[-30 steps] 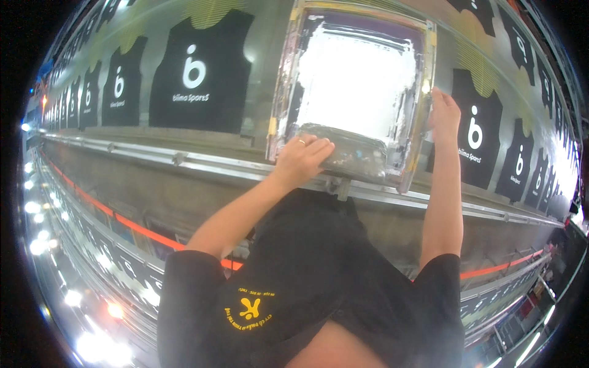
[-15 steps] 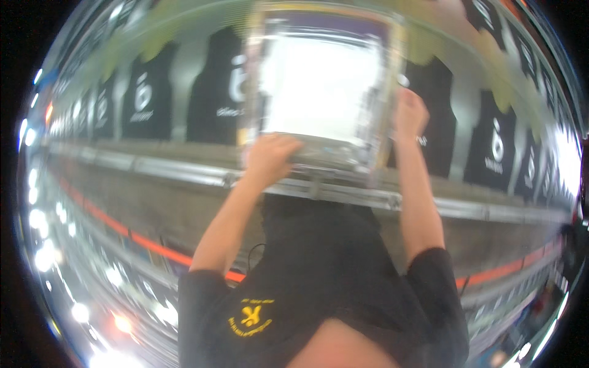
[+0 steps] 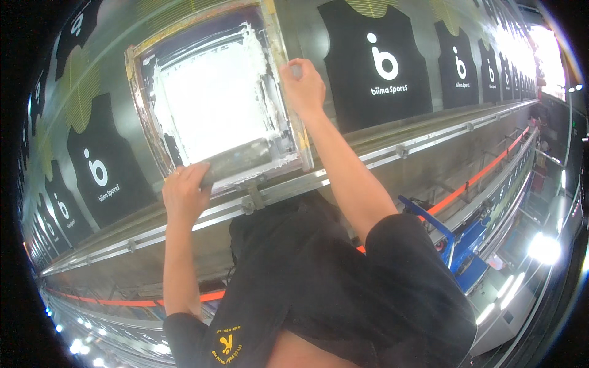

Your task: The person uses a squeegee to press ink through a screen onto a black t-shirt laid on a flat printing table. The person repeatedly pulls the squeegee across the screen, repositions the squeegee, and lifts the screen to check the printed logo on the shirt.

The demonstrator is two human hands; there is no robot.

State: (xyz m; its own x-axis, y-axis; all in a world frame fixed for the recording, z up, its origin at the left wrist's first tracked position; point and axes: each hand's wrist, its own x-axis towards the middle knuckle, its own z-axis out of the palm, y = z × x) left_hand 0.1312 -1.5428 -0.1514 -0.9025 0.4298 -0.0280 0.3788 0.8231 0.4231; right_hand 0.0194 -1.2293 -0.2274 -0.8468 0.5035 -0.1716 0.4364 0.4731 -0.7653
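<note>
A screen printing frame with a worn, ink-stained rim lies tilted over the long work table. White ink covers the middle of its mesh. Along the near side of the mesh rests a grey bar-shaped squeegee. My left hand is closed around the frame's near left corner, its thumb beside the squeegee's left end. On the right rail my right hand grips the frame with curled fingers. Whatever lies under the frame is hidden.
Black sleeveless shirts with white prints, one right of the frame and another left, lie in a row on the table. A metal rail runs along its near edge. Behind me are an orange strip and a blue metal stand.
The view has turned, so the frame now appears farther left and tilted, and the picture is sharper. Both hands stay at the frame's near left corner and right rail.
</note>
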